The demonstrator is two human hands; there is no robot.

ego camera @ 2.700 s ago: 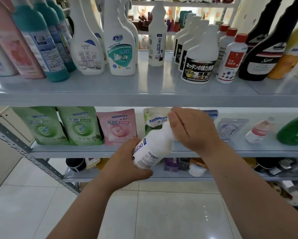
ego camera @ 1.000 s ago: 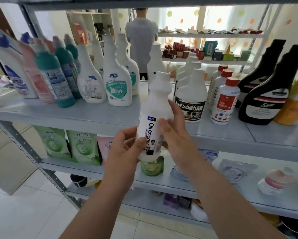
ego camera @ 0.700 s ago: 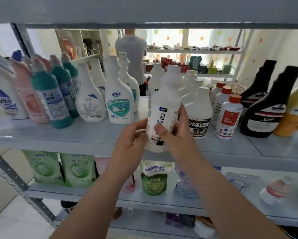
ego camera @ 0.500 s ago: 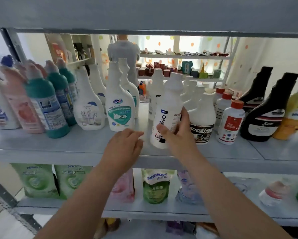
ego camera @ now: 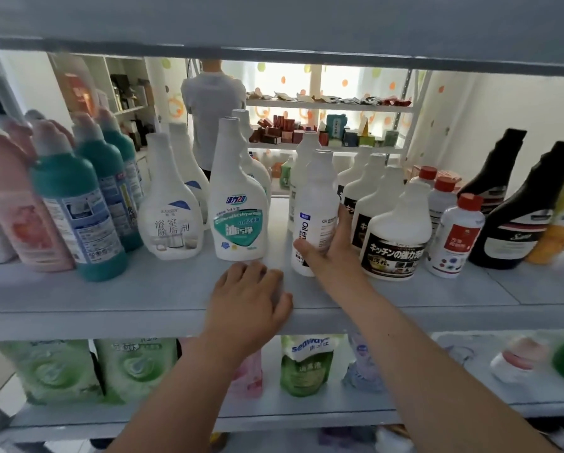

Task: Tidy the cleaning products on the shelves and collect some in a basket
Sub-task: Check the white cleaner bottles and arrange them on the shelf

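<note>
A tall white "Oil enemy" bottle stands upright on the grey middle shelf, in front of a second bottle of the same kind. My right hand wraps its lower part, thumb on the front, fingers on the right side. My left hand rests at the shelf's front edge, fingers loosely curled, holding nothing, just left of the bottle. Directly left stands a white bottle with a teal label.
White bottles with black Japanese labels crowd the right, then red-capped bottles and black bottles. Teal and pink bottles fill the left. Refill pouches stand on the lower shelf. A person stands beyond the shelving.
The bottle went from both hands below the shelf up onto the middle shelf. My left hand let go and dropped to the shelf edge. My right hand pushed the bottle further back.
</note>
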